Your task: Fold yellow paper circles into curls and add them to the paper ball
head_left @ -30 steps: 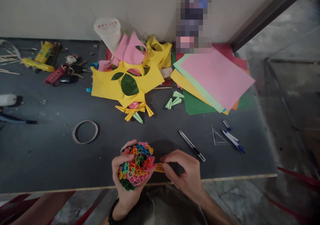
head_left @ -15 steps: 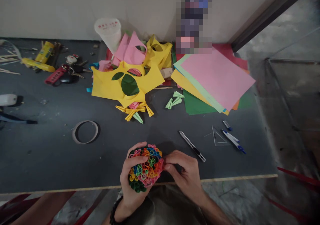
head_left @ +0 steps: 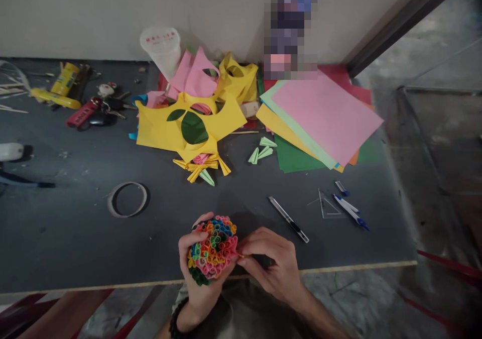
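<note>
My left hand (head_left: 196, 278) is wrapped round a ball of many small rolled paper curls (head_left: 213, 247) in pink, orange, yellow, green and blue, held over the near edge of the dark table (head_left: 75, 238). My right hand (head_left: 273, 261) is beside the ball on its right, thumb and fingers pinched at its edge on a small yellow-orange paper piece (head_left: 241, 254) that is mostly hidden. Both hands touch the ball.
A box cutter (head_left: 288, 219), a clear set square (head_left: 328, 206) and blue-white pens (head_left: 350, 209) lie to the right. A tape ring (head_left: 127, 199) lies to the left. Behind are folded paper pieces (head_left: 201, 168), cut yellow paper (head_left: 188, 123), stacked coloured sheets (head_left: 324, 115), a plastic cup (head_left: 161, 47) and keys (head_left: 94, 110).
The paper ball moved right with my left hand, then back a little left. The yellow-orange strip seen between the hands is now nearly hidden at the ball's edge under my right fingers.
</note>
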A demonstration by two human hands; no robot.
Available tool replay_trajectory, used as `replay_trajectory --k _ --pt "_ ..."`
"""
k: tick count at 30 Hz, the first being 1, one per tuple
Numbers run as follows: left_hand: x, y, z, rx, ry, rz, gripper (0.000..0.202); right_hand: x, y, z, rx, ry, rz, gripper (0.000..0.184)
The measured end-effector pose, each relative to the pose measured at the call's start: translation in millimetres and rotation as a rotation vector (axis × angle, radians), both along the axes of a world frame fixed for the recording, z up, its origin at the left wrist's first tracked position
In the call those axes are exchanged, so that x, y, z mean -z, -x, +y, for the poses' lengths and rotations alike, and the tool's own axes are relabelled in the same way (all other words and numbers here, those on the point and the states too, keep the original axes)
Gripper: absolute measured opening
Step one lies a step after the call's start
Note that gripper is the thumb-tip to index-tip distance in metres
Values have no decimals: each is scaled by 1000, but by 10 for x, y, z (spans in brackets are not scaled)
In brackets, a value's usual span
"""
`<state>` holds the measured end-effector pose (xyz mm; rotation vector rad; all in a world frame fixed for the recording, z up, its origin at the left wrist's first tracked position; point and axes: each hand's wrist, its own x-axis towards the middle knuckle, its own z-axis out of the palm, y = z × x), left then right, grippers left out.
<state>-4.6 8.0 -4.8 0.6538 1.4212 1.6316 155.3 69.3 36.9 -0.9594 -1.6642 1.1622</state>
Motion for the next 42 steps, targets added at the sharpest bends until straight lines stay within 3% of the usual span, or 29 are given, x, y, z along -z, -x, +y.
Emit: replay_trajectory --k 9,20,27,32,42 --pt "-78 55 95 118 -60 -70 71 42 -40 43 -59 -104 -27 13" --pt "-72 60 113 59 -107 53 71 34 -43 -22 -40 -70 -43 37" --pt "5 -46 64 -74 -102 115 69 -2 26 -51 -30 73 72 29" --pt "-21 -62 58 -92 -50 130 65 1 89 -113 35 153 108 26" --pt "-6 -68 53 -75 -59 23 67 24 175 -100 37 118 179 16"
